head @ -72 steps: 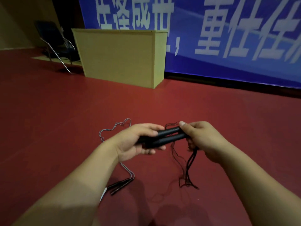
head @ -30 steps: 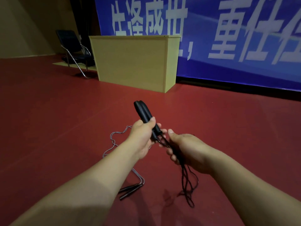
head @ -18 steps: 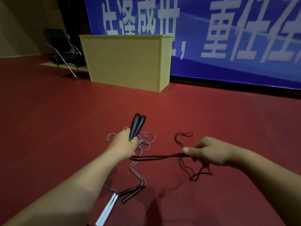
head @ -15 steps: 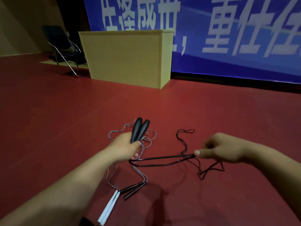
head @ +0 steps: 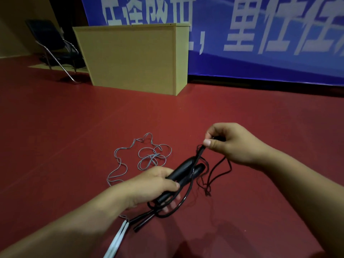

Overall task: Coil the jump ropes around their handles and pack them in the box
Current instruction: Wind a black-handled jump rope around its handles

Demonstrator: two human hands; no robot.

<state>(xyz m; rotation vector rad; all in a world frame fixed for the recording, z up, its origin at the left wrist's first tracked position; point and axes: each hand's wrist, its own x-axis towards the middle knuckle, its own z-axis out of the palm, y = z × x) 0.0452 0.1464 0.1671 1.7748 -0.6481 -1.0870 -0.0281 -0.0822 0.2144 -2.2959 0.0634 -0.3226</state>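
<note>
The left hand (head: 154, 185) grips two black handles (head: 183, 171) while the right hand (head: 229, 144) pinches what looks like their black cord (head: 200, 151).

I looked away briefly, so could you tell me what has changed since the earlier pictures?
The right hand, pinching the black rope, swung in from the side to above the black handles, which the left hand tilted flatter. The grey rope stayed on the floor.
</note>
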